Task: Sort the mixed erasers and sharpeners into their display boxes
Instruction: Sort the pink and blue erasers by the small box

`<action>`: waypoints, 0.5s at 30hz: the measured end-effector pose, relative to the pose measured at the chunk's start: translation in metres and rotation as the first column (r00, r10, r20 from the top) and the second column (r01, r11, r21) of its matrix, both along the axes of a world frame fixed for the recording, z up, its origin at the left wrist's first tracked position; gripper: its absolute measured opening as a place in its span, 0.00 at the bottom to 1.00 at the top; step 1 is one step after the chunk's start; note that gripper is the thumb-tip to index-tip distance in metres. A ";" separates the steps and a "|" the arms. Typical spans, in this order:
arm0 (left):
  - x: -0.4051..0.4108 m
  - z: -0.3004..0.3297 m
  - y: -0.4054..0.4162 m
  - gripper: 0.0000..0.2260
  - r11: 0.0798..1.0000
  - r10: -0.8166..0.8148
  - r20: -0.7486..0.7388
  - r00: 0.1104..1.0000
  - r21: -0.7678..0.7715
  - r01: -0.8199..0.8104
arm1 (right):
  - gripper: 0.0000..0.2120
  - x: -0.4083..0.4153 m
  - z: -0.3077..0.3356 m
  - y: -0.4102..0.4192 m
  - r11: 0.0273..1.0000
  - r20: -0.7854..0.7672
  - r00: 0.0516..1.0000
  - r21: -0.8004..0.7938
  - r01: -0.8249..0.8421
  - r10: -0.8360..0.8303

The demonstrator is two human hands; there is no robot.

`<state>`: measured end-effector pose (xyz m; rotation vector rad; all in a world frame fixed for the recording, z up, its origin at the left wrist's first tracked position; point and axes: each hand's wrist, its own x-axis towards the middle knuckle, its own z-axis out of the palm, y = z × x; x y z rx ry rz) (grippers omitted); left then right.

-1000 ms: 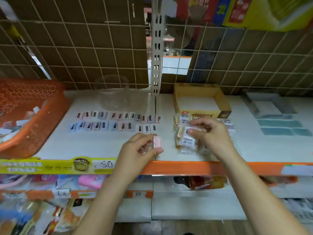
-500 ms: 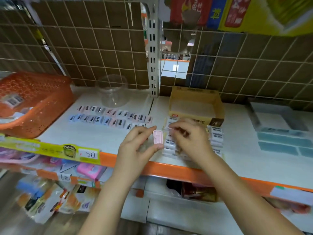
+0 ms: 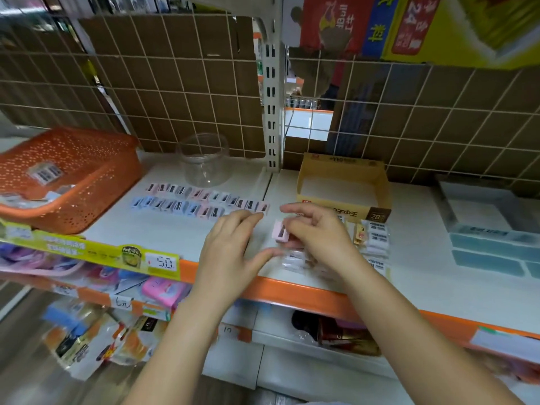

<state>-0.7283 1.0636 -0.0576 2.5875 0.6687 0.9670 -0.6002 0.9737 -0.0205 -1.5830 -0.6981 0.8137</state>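
At the left end of the white shop shelf sits an orange perforated plastic basket, with a few barcode-labelled packets lying in it; further along, near the back edge, stands a clear round plastic jar, which looks empty; in front of the jar two tidy rows of small pink and blue sharpeners run along the shelf toward its middle, so that part of the sorting appears done, though none of them is in a box yet. The left hand hovers near the front edge with fingers stretched and spread, its grip loose and holding nothing; just beside it the right hand has its grip closed on a small pink rectangular sharpener, pinched at the fingertips above the shelf. Under and around the right hand lies a loose heap of white wrapped erasers, unsorted, spreading toward the front edge; behind the heap stands an open yellow cardboard display box, its inside bare as far as can be seen; at the right end sits a pale blue plastic tray, its contents unclear. Judging from this, the sharpeners are mostly lined up; the erasers have yet to go into the box, so a good half of the work seems left.
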 end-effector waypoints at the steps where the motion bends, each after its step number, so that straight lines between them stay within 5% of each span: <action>1: -0.001 -0.001 0.007 0.28 1.000 0.014 -0.042 0.999 -0.016 -0.015 | 0.09 0.004 0.000 0.007 1.000 -0.009 1.000 -0.022 0.003 -0.003; 6: -0.002 -0.011 0.042 0.22 0.992 0.048 -0.225 0.973 -0.103 -0.073 | 0.08 0.019 -0.005 0.054 0.980 0.150 0.986 -0.194 -0.044 0.074; 15: -0.004 -0.019 0.067 0.15 0.984 0.061 -0.230 0.971 -0.147 -0.097 | 0.08 0.021 -0.025 0.105 0.882 0.553 0.803 -0.465 0.077 0.222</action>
